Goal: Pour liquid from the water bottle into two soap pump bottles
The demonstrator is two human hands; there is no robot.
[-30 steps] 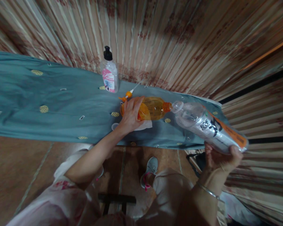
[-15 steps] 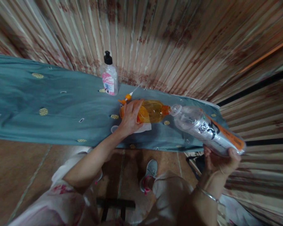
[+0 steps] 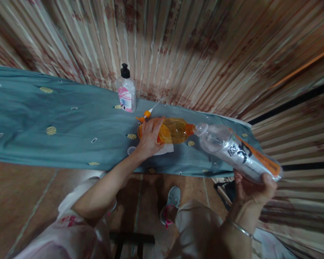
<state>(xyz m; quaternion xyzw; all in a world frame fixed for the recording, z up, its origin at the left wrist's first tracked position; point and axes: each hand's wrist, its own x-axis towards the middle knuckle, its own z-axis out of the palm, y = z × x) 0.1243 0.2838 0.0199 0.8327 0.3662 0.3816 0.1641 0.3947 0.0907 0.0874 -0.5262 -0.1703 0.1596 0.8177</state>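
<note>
My left hand (image 3: 150, 138) is wrapped round an orange see-through bottle (image 3: 178, 130) near its base, holding it on its side with the neck pointing right. In my right hand (image 3: 255, 187) is the lower end of a clear plastic bottle (image 3: 218, 142) with an orange and silver label. This clear bottle is tilted, its mouth up against the orange bottle's threaded neck. An orange pump top (image 3: 147, 114) with a thin tube lies just behind my left hand. A piece of white paper or cloth (image 3: 166, 149) shows beneath the orange bottle, partly hidden.
A clear bottle with a black cap and pink label (image 3: 126, 94) stands at the back of the teal cloth-covered table (image 3: 24, 122). A small clear round cap (image 3: 131, 150) lies beside my left forearm. Pleated curtains (image 3: 151, 46) hang behind the table.
The whole scene sits slightly lower in the view. Both hands keep their hold, and the two bottles stay mouth to mouth.
</note>
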